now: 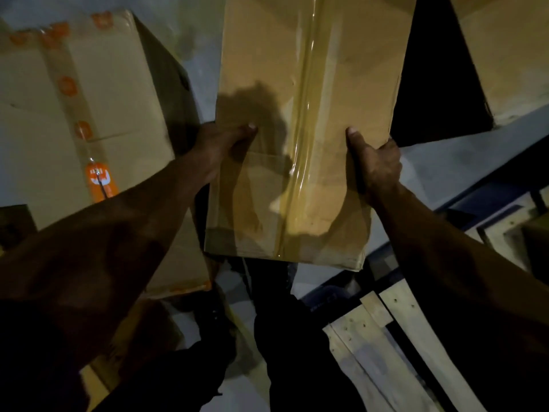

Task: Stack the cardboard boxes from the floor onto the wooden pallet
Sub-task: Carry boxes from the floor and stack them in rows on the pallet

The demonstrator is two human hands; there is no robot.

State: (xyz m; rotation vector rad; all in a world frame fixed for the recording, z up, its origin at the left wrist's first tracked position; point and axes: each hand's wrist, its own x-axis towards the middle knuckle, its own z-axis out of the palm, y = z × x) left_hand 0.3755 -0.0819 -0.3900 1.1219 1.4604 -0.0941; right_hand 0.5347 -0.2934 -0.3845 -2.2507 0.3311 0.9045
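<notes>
Head view, only one available. Risk first: we judge the carried cardboard box (300,138) could slip or tip forward, because we hold it near its close end only while most of its length juts away toward 12 o'clock. The glossy tape strip (303,144) down the lid offers little friction should a thumb slide onto it. A second risk is footing: the wooden pallet (383,331) lies at 4 to 5 o'clock with gaps between its slats, the light is dim, and the box blocks part of our sight of the floor (463,156).

Position: the box sits at frame centre, raised off the floor, between both hands. Our left hand (221,147) clamps its left edge at 9 o'clock, thumb on top, fingers hidden beneath. Our right hand (377,165) clamps the right edge at 3 o'clock, thumb on the lid, fingers curled round the side. Hands are well apart, one per side.

Another box with orange-printed tape (80,105) rests at 10 o'clock, just beside the carried one. A third box (511,55) shows at 2 o'clock.
</notes>
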